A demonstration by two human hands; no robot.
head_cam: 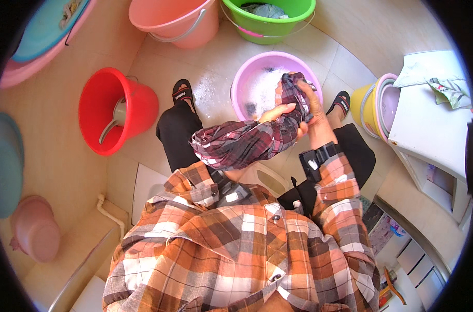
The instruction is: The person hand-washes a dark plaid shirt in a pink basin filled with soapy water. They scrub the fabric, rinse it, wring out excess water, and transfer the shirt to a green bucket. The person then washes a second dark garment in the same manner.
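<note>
A dark plaid cloth garment [240, 142] is bunched into a thick roll between my hands. My left hand [273, 112] grips it near the middle, and part of the cloth drapes over my left forearm. At the garment's far end my right hand [312, 103] closes around the twisted fabric. Both hands are above the near right part of a pink-purple basin [239, 84]. White suds [262, 91] and some dark cloth show inside the basin; the rest is hidden by the hands and garment.
A red bucket [143, 95] holding a grey-white dipper [119, 115] stands on the left. Beyond the basin are a salmon bucket [197, 29] and a green bucket [273, 33] with cloth in it. A yellow bucket [359, 103] stands beside a white cabinet [431, 121] on the right. Wet suds spot the tiled floor [211, 91].
</note>
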